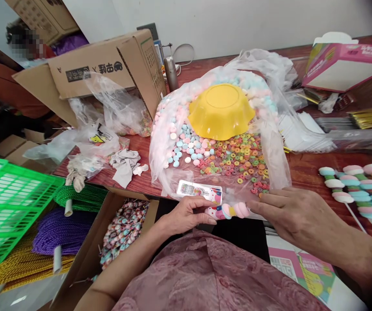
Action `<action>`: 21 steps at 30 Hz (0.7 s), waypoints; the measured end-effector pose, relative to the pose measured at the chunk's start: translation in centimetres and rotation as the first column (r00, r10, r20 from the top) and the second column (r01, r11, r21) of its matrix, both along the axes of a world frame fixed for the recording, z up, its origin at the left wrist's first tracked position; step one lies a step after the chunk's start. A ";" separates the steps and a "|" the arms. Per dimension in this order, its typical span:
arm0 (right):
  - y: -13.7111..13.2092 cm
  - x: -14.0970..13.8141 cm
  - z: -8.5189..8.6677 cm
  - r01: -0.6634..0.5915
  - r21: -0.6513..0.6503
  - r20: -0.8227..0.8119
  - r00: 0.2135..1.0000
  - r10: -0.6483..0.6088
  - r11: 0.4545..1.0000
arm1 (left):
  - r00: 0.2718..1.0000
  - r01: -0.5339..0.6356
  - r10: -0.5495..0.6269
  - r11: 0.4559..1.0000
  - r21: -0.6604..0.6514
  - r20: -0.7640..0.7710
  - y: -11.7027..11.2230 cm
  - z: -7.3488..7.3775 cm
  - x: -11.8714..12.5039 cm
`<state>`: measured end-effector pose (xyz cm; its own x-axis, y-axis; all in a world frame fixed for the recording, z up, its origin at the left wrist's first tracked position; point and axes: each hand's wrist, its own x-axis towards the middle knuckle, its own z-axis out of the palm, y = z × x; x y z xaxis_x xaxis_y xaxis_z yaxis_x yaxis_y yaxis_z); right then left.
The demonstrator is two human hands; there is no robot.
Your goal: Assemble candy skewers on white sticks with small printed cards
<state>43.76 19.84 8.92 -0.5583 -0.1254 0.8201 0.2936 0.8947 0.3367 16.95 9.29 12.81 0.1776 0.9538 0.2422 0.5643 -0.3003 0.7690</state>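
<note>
My left hand (187, 215) is closed with thumb and fingers around a marshmallow skewer (234, 210). It shows pink, yellow and pale blue pieces, and its left end lies against a printed colourful label. My right hand (297, 214) comes in from the right with bent fingers, its fingertips at the pink end of the skewer; the thumb is hidden. Just beyond my left hand a stack of printed cards (199, 190) lies at the table edge. Behind it a clear plastic bag (160, 168) spreads open, holding pastel candies (189, 144), coloured ring candies (238, 157) and an upturned yellow bowl (226, 101).
Finished marshmallow skewers (362, 190) lie at right, near a pink carton (348, 65). At left are a cardboard box (108, 71), a crumpled grey cloth (126, 166), a green basket (14, 203), bundled cords (64, 231) and a carton of skewers (124, 229). Another person sits at far left.
</note>
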 end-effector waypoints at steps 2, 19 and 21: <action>-0.3 -0.4 0.0 -0.005 0.034 -0.022 1.000 0.005 0.999 | 1.000 -0.006 0.006 1.000 -0.006 0.027 0.1 -0.2 -0.1; 0.3 -1.3 1.2 0.014 -0.015 0.035 0.999 -0.014 1.000 | 0.981 0.065 -0.057 0.997 0.036 -0.188 0.3 -0.8 -0.4; 0.3 -1.3 1.2 -0.002 -0.034 0.051 0.999 0.004 0.999 | 0.980 0.054 -0.041 0.997 0.062 -0.194 0.4 -0.9 -0.7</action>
<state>42.47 20.09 10.13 -0.5992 -0.0999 0.7943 0.2742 0.9066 0.3208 16.30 9.70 11.93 0.2717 0.9261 0.2617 0.6838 -0.3771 0.6246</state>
